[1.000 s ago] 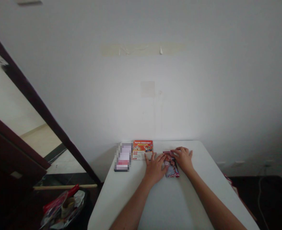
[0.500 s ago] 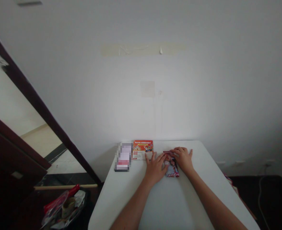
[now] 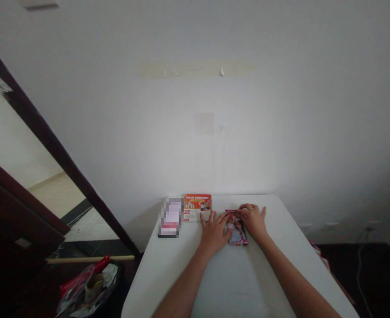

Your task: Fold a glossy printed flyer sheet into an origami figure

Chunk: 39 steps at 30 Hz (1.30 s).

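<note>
A small flat packet [image 3: 237, 233] with a picture of figures and red printed ends lies on the white table, set slightly askew. My left hand [image 3: 214, 233] rests palm down with its fingers spread, the index fingertip and thumb at the packet's left edge. From the other side, my right hand [image 3: 253, 220] has its bent fingers on the packet's upper right part, and its little finger sticks out. These fingers cover part of the packet's top. Just beyond my left fingertips is an orange and white printed card [image 3: 197, 204], lying flat.
A phone [image 3: 170, 218] with a blurred-out screen lies left of the card. The white table [image 3: 235, 282] meets the wall [image 3: 248, 150] at its far edge. On the floor at left stands an open bag [image 3: 92, 287] of mixed items, near a dark door frame [image 3: 65, 159].
Both hands keep almost the same place on the packet. The fingers of my right hand shift very slightly at its top edge.
</note>
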### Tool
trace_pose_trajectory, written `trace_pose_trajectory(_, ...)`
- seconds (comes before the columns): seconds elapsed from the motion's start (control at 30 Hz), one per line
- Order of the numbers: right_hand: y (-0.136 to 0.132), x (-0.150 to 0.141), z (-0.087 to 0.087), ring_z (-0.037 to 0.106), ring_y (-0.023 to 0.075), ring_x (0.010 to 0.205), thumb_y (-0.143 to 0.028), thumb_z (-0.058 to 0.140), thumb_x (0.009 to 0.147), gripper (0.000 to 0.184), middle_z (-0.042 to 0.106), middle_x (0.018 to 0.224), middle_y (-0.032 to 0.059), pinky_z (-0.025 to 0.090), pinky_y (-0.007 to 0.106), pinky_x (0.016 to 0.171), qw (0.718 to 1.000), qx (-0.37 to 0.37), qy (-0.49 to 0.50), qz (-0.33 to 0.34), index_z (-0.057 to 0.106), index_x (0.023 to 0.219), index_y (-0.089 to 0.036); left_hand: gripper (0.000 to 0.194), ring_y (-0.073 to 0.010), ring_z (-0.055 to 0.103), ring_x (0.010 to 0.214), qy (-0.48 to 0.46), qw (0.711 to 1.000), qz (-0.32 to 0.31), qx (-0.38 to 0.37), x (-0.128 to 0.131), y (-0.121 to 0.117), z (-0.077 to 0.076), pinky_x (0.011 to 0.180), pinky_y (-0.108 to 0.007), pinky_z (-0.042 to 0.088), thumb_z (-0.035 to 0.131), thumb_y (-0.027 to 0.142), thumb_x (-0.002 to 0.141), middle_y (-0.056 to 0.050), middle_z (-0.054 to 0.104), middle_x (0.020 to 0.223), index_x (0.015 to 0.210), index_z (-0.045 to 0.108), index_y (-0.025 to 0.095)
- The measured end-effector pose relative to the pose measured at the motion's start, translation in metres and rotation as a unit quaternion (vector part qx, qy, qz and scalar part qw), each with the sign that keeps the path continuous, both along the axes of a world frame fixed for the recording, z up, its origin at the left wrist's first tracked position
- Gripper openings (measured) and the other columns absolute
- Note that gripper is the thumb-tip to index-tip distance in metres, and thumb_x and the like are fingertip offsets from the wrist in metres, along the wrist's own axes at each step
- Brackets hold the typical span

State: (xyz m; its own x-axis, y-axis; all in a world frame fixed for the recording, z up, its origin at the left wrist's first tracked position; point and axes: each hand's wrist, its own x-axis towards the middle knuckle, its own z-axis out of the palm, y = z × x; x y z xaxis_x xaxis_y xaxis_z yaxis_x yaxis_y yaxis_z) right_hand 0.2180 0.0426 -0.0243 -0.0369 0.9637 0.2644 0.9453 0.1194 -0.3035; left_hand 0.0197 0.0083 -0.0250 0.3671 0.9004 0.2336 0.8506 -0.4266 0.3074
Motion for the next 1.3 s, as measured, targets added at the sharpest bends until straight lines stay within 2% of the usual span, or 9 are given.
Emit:
trace_pose_trajectory(0.23, -0.001, 0.001, -0.002, 0.038, 0.0307, 0.126, -0.044, 0.057, 0.092, 0.022, 0.059, 0.123, 0.0033, 0.013, 0.073, 0.108, 0.999, 0.011, 0.012, -0.027, 0.072, 0.108, -0.045, 0.052, -0.0339, 0.031, 0.142, -0.004, 1.000, 0.004, -0.004, 0.000, 0.000, 0.000, 0.111, -0.078, -0.011, 0.038, 0.059, 0.095, 0.003, 0.052, 0.148, 0.144, 0.043, 0.042)
trace_pose_trajectory(0.47, 0.004, 0.001, -0.003, 0.038, 0.0303, 0.125, -0.046, 0.058, 0.091, 0.021, 0.058, 0.122, 0.0033, 0.018, 0.066, 0.109, 0.999, 0.003, 0.012, -0.034, 0.072, 0.107, -0.046, 0.043, -0.0332, 0.032, 0.141, -0.002, 1.000, -0.008, 0.028, -0.001, 0.011, 0.006, 0.109, -0.079, -0.009, 0.034, 0.056, 0.098, 0.003, 0.060, 0.140, 0.133, 0.055, 0.042)
trace_pose_trajectory(0.57, 0.009, -0.003, -0.001, 0.038, 0.0292, 0.123, -0.044, 0.056, 0.093, 0.024, 0.059, 0.122, 0.0035, 0.019, 0.060, 0.110, 0.999, 0.014, -0.007, -0.045, 0.070, 0.112, -0.046, 0.041, -0.0332, 0.032, 0.142, 0.007, 0.999, -0.023, 0.035, -0.004, 0.020, 0.010, 0.111, -0.078, -0.010, 0.043, 0.053, 0.096, 0.002, 0.060, 0.139, 0.132, 0.056, 0.039)
trace_pose_trajectory(0.8, 0.021, -0.011, 0.001, 0.041, 0.0265, 0.118, -0.044, 0.055, 0.093, 0.027, 0.060, 0.120, 0.0051, 0.027, 0.045, 0.104, 0.998, 0.028, -0.030, -0.050, 0.070, 0.116, -0.042, 0.039, -0.0317, 0.036, 0.138, 0.028, 0.999, -0.004, 0.031, -0.006, 0.037, 0.015, 0.115, -0.074, 0.002, 0.047, 0.054, 0.094, 0.000, 0.062, 0.137, 0.127, 0.062, 0.037)
trace_pose_trajectory(0.97, 0.020, -0.012, -0.002, 0.042, 0.0263, 0.116, -0.044, 0.057, 0.093, 0.025, 0.061, 0.119, 0.0050, 0.030, 0.042, 0.100, 0.997, 0.047, -0.019, -0.050, 0.071, 0.114, -0.043, 0.036, -0.0295, 0.039, 0.136, 0.016, 0.999, -0.002, 0.037, -0.004, 0.041, 0.013, 0.115, -0.073, 0.008, 0.042, 0.050, 0.098, 0.001, 0.062, 0.136, 0.118, 0.066, 0.035)
trace_pose_trajectory(1.17, 0.023, -0.011, -0.003, 0.043, 0.0255, 0.116, -0.042, 0.056, 0.093, 0.025, 0.060, 0.119, 0.0057, 0.032, 0.040, 0.099, 0.998, 0.052, -0.010, -0.042, 0.071, 0.113, -0.036, 0.035, -0.0322, 0.033, 0.140, 0.013, 0.999, -0.010, 0.043, -0.006, 0.042, 0.010, 0.111, -0.079, 0.000, 0.051, 0.049, 0.094, 0.005, 0.061, 0.138, 0.127, 0.059, 0.040)
trace_pose_trajectory(1.3, 0.024, -0.009, -0.002, 0.045, 0.0249, 0.115, -0.042, 0.057, 0.093, 0.024, 0.061, 0.117, 0.0058, 0.034, 0.037, 0.097, 0.998, 0.049, -0.009, -0.030, 0.073, 0.109, -0.033, 0.041, -0.0336, 0.033, 0.140, 0.006, 0.999, -0.004, 0.039, -0.007, 0.041, 0.009, 0.113, -0.078, -0.004, 0.048, 0.052, 0.094, 0.005, 0.058, 0.142, 0.133, 0.055, 0.043)
